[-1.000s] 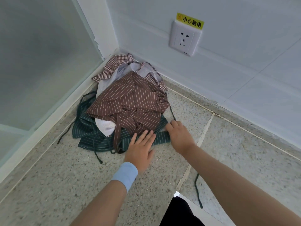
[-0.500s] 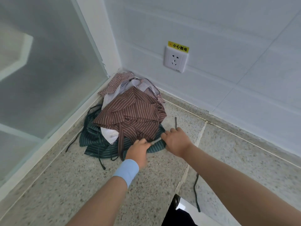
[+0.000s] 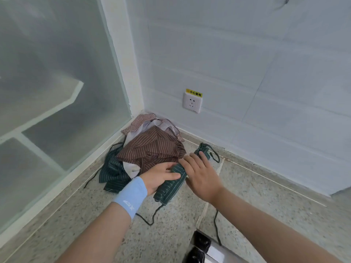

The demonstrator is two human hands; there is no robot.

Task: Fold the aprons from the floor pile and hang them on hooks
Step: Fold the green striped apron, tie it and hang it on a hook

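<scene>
Partly rolled green apron in left hand, right hand atop

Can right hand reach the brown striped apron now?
Probably yes: the brown striped apron lies uncovered atop the pile, close beside the right hand, whose straight fingers only rest on the green striped apron.

The speckled grey stone floor is carrying a crumpled pile of cloth aprons in the corner. A dark green striped apron is lying at its bottom, and thin dark strings are trailing across the floor.
</scene>
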